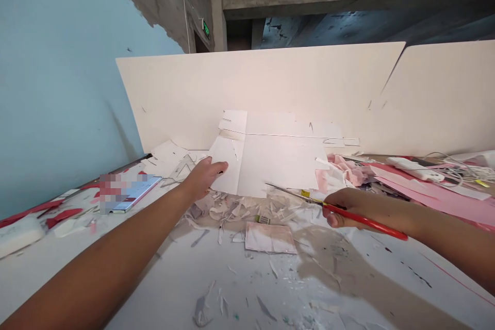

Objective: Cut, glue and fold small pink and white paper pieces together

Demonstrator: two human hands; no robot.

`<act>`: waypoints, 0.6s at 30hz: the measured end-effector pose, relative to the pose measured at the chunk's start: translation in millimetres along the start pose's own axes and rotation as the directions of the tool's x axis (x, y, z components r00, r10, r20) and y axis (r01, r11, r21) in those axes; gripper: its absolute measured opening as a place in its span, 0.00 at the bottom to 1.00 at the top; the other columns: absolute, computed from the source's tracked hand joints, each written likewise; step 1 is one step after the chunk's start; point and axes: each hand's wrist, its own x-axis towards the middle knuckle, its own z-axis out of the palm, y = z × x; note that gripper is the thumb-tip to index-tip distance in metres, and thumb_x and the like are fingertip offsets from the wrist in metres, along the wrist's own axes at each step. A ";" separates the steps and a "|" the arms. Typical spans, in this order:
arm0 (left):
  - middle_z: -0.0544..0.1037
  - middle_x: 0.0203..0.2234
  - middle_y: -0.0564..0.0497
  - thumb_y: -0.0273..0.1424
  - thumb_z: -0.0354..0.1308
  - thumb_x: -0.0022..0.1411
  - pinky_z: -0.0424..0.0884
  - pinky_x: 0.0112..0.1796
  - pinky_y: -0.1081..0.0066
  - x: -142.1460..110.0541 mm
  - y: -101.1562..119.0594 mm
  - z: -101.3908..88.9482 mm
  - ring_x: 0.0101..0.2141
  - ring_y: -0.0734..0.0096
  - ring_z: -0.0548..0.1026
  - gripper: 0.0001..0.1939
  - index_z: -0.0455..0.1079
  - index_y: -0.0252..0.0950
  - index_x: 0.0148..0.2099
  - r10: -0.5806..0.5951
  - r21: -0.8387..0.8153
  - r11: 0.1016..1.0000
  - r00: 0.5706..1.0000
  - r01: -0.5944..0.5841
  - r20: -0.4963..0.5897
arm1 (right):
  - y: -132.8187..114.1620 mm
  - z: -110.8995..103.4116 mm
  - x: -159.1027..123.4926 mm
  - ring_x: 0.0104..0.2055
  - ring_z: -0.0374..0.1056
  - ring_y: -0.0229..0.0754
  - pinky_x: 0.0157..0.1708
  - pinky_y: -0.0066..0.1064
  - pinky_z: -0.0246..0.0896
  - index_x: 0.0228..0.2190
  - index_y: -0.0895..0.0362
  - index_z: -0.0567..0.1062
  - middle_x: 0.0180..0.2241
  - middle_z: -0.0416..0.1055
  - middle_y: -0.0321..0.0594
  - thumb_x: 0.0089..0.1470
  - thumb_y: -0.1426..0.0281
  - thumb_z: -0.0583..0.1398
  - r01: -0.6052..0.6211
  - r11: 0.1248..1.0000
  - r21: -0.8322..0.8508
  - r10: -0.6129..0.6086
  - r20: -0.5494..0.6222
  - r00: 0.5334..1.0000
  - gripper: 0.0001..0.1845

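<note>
The white card (282, 162) lies ahead of the 2 hands and mostly between them, its long axis running left to right, with 1 strong crease crossing it near its left end. The left hand (203, 178) is the nearer, in contact with it: the thumb lies over the lower left part and the fingers go behind, so the hand is closed on that end. The right hand (344, 209) is wrapped round red-handled scissors (377, 225), seen nearly edge-on, whose narrow tip points left across the card's lower edge; whether metal touches card I cannot tell. Below lie paper scraps (228, 209) and 1 pink piece (268, 238). As for writing, a small tag (263, 219) above that piece bears barcode-like stripes, a yellow label (305, 193) sits behind the blades, and a green sign (205, 28) glows beyond; on all 3, no words or brand can be read.
</note>
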 end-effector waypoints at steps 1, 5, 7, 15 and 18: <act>0.65 0.26 0.55 0.42 0.56 0.44 0.56 0.20 0.75 -0.5 -0.4 0.7 0.25 0.71 0.67 0.16 0.54 0.41 0.30 0.005 -0.005 1.000 1.000 -0.005 0.012 | -3.2 -2.4 0.3 0.19 0.48 0.33 0.22 0.28 0.48 0.20 0.55 0.64 0.18 0.53 0.31 0.45 0.53 0.56 -0.023 1.000 0.015 0.022 0.058 0.998 0.18; 0.67 0.30 0.53 0.41 0.56 0.45 0.58 0.21 0.76 -1.1 -0.7 1.9 0.28 0.70 0.68 0.15 0.57 0.41 0.32 0.013 -0.066 0.998 0.998 -0.010 0.053 | -10.4 -10.8 3.5 0.21 0.55 0.35 0.26 0.30 0.54 0.23 0.55 0.66 0.19 0.58 0.33 0.45 0.54 0.57 -0.119 0.990 0.074 0.105 0.174 0.979 0.16; 0.67 0.29 0.54 0.41 0.57 0.45 0.58 0.20 0.76 -1.2 -0.6 1.7 0.28 0.71 0.68 0.15 0.57 0.41 0.32 0.002 -0.073 0.997 0.998 0.003 0.063 | -9.7 -12.4 6.3 0.22 0.58 0.36 0.26 0.30 0.56 0.24 0.56 0.67 0.20 0.61 0.34 0.44 0.55 0.57 -0.121 0.987 0.103 0.099 0.191 0.977 0.15; 0.64 0.25 0.55 0.42 0.57 0.43 0.57 0.19 0.76 -3.8 -1.6 1.7 0.24 0.73 0.64 0.17 0.53 0.41 0.29 -0.023 0.016 1.000 0.998 0.023 0.057 | -18.5 -13.6 11.6 0.21 0.61 0.36 0.25 0.29 0.55 0.18 0.58 0.65 0.19 0.64 0.35 0.41 0.57 0.58 -0.125 0.992 0.026 0.119 0.155 0.981 0.16; 0.63 0.22 0.55 0.42 0.57 0.43 0.55 0.18 0.76 -3.9 -3.5 0.2 0.23 0.72 0.63 0.17 0.53 0.41 0.29 0.010 0.056 0.998 0.998 -0.014 0.061 | -26.6 -15.3 10.0 0.19 0.59 0.36 0.23 0.29 0.52 0.20 0.57 0.63 0.17 0.58 0.31 0.41 0.61 0.58 -0.114 0.993 0.033 0.109 0.135 0.985 0.13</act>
